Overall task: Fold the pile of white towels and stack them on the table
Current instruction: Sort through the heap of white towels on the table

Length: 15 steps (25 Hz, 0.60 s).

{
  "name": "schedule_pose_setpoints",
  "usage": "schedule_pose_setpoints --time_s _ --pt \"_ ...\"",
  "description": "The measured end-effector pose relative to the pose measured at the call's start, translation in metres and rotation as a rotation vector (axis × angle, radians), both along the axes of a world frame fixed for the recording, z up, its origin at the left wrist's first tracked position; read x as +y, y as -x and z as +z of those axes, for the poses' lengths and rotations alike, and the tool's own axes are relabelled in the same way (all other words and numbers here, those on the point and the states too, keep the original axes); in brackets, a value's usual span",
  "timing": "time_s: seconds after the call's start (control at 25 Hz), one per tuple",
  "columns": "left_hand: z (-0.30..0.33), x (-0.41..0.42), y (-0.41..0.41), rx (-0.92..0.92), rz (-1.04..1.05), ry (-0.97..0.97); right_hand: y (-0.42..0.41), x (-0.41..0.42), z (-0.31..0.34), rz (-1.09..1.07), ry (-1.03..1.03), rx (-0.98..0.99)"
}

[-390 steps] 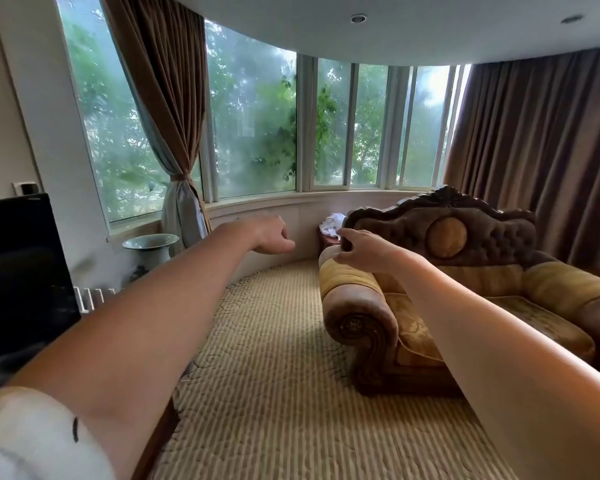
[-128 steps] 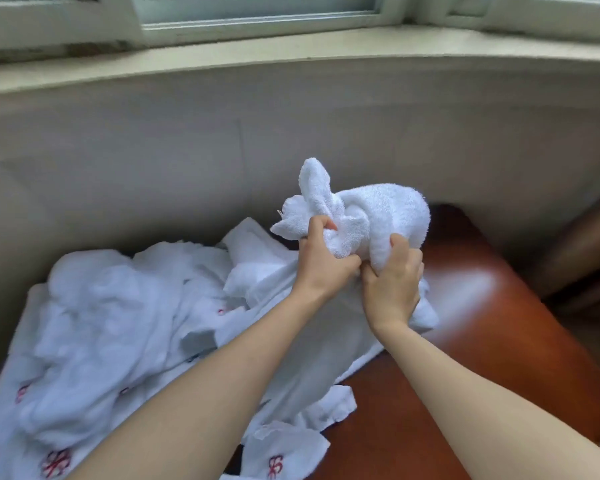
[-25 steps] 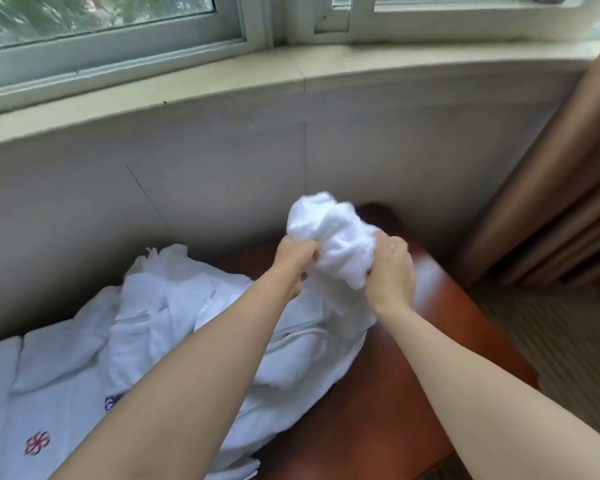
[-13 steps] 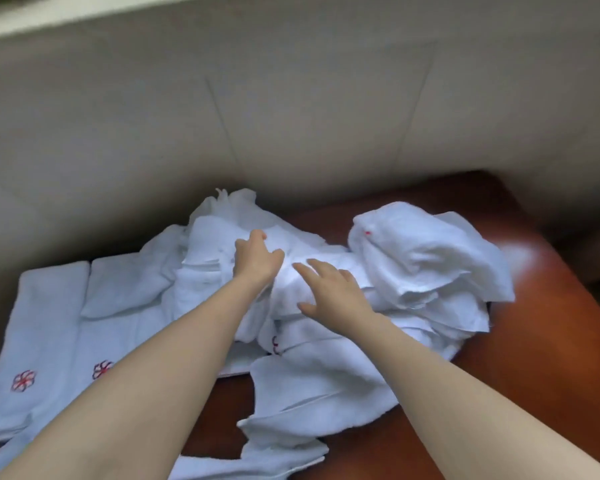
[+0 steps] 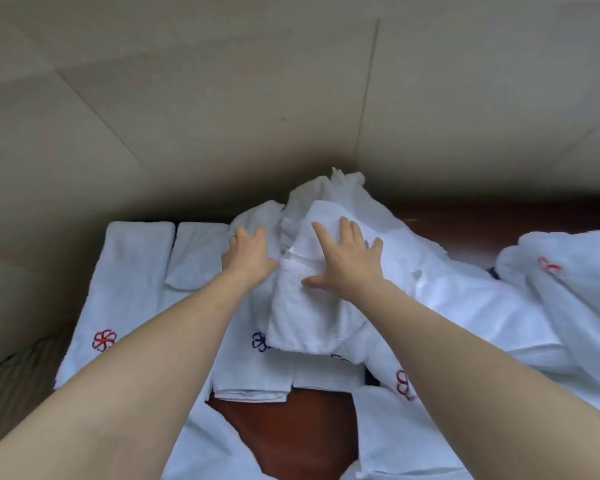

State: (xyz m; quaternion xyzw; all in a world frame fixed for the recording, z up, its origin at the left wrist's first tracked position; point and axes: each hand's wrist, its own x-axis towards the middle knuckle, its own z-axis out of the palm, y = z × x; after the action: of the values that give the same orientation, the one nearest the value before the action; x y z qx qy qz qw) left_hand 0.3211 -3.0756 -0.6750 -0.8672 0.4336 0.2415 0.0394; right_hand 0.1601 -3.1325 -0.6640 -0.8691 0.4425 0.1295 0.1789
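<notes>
The pile of white towels point(image 5: 326, 306) is pressed by the right hand point(image 5: 347, 261), fingers spread flat; beside it, the left hand point(image 5: 248, 254) is laid open-fingered

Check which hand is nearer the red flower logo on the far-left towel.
Left. The left hand is up and right of the logo; the right hand rests further right on the crumpled pile.

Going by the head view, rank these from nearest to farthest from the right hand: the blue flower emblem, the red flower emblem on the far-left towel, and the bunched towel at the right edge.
From the right hand:
1. Blue flower emblem, below and left of the hand.
2. Bunched towel, at the right edge; its near side is clearly farther.
3. Red flower emblem, on the far-left towel, beyond the left forearm.
</notes>
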Motion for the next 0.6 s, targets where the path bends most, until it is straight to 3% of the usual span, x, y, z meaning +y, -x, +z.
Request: schedule_pose_setpoints --time_s 0.28,0.6 --pt "-0.045 -0.002 -0.024 0.033 -0.109 -0.09 -0.032 0.003 -0.037 -0.039 0.066 0.215" --pt "-0.066 -0.012 -0.012 -0.147 -0.074 0.066 -0.024 0.004 -0.046 -0.012 0.26 0.027"
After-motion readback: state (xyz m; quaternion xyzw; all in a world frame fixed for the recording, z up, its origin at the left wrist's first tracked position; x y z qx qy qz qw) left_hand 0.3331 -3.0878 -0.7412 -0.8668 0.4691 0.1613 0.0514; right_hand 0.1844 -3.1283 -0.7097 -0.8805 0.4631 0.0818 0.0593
